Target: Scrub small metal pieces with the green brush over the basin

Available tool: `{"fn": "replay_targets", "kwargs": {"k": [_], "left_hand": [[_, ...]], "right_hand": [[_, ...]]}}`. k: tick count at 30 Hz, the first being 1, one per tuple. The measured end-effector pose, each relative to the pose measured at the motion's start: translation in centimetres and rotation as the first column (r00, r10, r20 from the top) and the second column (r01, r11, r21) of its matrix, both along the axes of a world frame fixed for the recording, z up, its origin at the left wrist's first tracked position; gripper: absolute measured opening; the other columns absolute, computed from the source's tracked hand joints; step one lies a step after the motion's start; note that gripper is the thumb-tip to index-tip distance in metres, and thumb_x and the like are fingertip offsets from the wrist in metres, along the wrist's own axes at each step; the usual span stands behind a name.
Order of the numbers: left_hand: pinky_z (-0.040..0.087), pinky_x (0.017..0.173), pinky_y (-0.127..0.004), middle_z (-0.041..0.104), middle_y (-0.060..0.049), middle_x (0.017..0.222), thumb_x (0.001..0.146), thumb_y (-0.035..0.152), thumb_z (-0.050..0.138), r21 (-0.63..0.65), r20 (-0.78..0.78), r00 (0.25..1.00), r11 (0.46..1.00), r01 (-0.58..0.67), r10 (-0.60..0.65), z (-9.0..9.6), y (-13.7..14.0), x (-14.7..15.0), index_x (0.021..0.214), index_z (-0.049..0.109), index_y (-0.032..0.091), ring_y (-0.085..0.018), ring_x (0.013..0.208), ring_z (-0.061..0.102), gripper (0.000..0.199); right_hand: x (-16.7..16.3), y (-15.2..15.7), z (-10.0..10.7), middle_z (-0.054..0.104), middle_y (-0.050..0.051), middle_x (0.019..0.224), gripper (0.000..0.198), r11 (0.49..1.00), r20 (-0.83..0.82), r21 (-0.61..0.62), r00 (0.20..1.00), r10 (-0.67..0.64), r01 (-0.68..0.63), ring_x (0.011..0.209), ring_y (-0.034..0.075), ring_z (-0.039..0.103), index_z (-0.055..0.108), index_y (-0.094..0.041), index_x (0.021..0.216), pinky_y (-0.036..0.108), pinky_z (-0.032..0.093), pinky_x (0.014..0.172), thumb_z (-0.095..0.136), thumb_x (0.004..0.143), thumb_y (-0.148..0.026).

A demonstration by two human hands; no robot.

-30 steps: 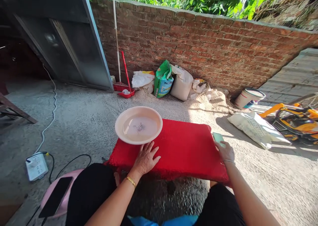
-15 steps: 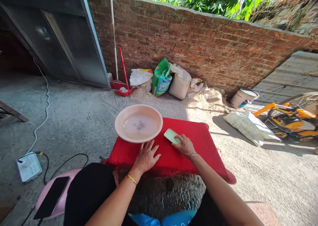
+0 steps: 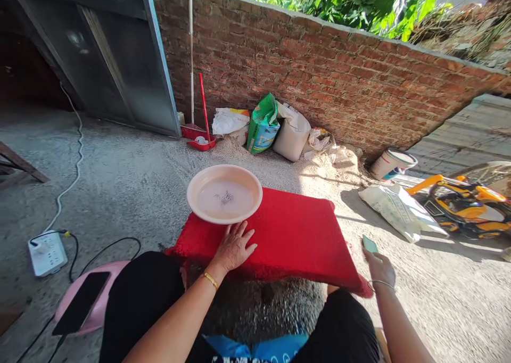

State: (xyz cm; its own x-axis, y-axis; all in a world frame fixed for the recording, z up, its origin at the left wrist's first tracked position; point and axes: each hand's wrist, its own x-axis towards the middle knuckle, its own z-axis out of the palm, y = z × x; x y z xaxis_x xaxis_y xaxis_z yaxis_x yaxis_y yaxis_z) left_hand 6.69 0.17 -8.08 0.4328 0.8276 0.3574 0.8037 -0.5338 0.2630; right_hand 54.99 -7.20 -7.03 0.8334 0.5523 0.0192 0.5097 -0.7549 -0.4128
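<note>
My right hand [image 3: 381,271] is out past the right edge of the red cloth-covered stool [image 3: 297,235], closed around a flat, pale green phone-shaped thing [image 3: 369,244]. Only its far end shows beyond my fingers. With fingers spread, my left hand [image 3: 236,247] lies flat on the red cloth, just in front of a pale pink basin [image 3: 224,218]. The fingertips are close to the basin's near rim; whether they touch it I cannot tell. Cloudy water fills the basin's bottom, with a small dark patch [image 3: 227,197] in the middle.
A power strip [image 3: 48,254] with cables and a dark phone [image 3: 83,303] on a pink stool [image 3: 115,271] are at left. Sacks [image 3: 292,134] and a red dustpan [image 3: 203,143] line the brick wall [image 3: 319,70]. A bucket [image 3: 393,163], white sack [image 3: 393,208] and orange ride-on toy [image 3: 471,206] stand right.
My right hand has lifted the pale green thing off the red cloth and carried it right, past the stool's edge. My left hand has stayed by the basin.
</note>
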Motion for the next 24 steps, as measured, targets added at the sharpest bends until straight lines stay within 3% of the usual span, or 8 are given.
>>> {"fn": "replay_targets", "kwargs": {"k": [3,6,9,11,14,16,18,24], "left_hand": [[0.027,0.107,-0.051,0.047,-0.011,0.138,0.084,0.046,0.051,-0.007,-0.026,1.000,1.000,-0.003,0.003,0.1,0.0,0.0,0.121,0.058,0.025,-0.029,0.128,0.041,0.044],[0.028,0.107,-0.051,0.048,-0.012,0.137,0.085,0.046,0.048,-0.014,-0.054,0.999,1.000,-0.007,0.006,0.2,0.0,-0.1,0.123,0.056,0.022,-0.029,0.128,0.041,0.045],[0.029,0.107,-0.049,0.050,-0.013,0.135,0.088,0.043,0.045,-0.011,-0.057,0.998,1.000,-0.003,0.003,0.4,0.1,-0.1,0.125,0.054,0.019,-0.027,0.127,0.042,0.045],[0.030,0.107,-0.048,0.051,-0.013,0.133,0.089,0.041,0.042,-0.004,-0.057,0.998,1.000,0.000,0.000,0.5,0.1,-0.1,0.123,0.055,0.018,-0.027,0.126,0.042,0.042],[0.030,0.106,-0.048,0.053,-0.013,0.131,0.091,0.039,0.039,0.009,-0.064,0.998,1.000,0.000,0.000,0.6,0.2,-0.1,0.118,0.058,0.018,-0.026,0.125,0.043,0.039],[0.029,0.107,-0.049,0.053,-0.012,0.131,0.090,0.038,0.040,0.014,-0.060,0.998,1.000,0.000,0.001,0.6,0.2,-0.1,0.116,0.059,0.018,-0.027,0.125,0.043,0.038],[0.030,0.106,-0.049,0.052,-0.012,0.132,0.089,0.038,0.043,0.014,-0.047,0.999,1.000,-0.002,0.002,0.4,0.2,0.0,0.115,0.059,0.019,-0.027,0.125,0.043,0.036],[0.031,0.106,-0.048,0.052,-0.012,0.132,0.088,0.037,0.045,0.031,-0.042,0.999,0.999,-0.007,0.008,0.0,0.2,0.1,0.115,0.059,0.020,-0.027,0.125,0.044,0.035]], "right_hand": [[-4.5,1.7,0.7,0.062,0.013,0.107,0.059,0.992,-0.049,0.080,0.994,0.098,-0.093,0.094,0.029,0.058,0.059,-0.020,0.109,0.036,0.045,0.072,0.049,0.071,-0.064],[-11.6,4.3,1.4,0.059,0.010,0.106,0.053,0.907,0.039,0.164,0.922,0.386,-0.387,0.092,0.025,0.056,0.059,-0.020,0.108,0.034,0.044,0.076,0.052,0.073,-0.060],[-19.3,6.1,1.8,0.057,0.006,0.099,0.043,0.650,0.149,0.142,0.665,0.732,-0.746,0.086,0.021,0.055,0.060,-0.025,0.107,0.031,0.043,0.075,0.053,0.078,-0.056],[-23.7,6.8,1.8,0.057,0.006,0.095,0.038,0.488,0.216,0.065,0.490,0.845,-0.870,0.084,0.020,0.054,0.061,-0.025,0.106,0.031,0.041,0.075,0.056,0.080,-0.053],[-27.7,7.5,1.8,0.056,0.007,0.094,0.037,0.382,0.265,-0.005,0.367,0.892,-0.924,0.084,0.021,0.053,0.062,-0.024,0.106,0.031,0.040,0.076,0.059,0.080,-0.051],[-27.9,7.9,1.6,0.056,0.007,0.094,0.037,0.393,0.265,-0.029,0.371,0.890,-0.919,0.084,0.021,0.053,0.062,-0.024,0.106,0.031,0.039,0.075,0.060,0.080,-0.050],[-26.2,8.0,1.4,0.056,0.006,0.092,0.037,0.451,0.239,-0.047,0.429,0.871,-0.891,0.083,0.020,0.054,0.062,-0.024,0.107,0.029,0.039,0.073,0.059,0.081,-0.050],[-13.5,4.9,0.8,0.056,0.007,0.100,0.047,0.837,0.119,-0.079,0.828,0.548,-0.542,0.085,0.022,0.057,0.057,-0.026,0.114,0.031,0.041,0.072,0.050,0.080,-0.059]]}}
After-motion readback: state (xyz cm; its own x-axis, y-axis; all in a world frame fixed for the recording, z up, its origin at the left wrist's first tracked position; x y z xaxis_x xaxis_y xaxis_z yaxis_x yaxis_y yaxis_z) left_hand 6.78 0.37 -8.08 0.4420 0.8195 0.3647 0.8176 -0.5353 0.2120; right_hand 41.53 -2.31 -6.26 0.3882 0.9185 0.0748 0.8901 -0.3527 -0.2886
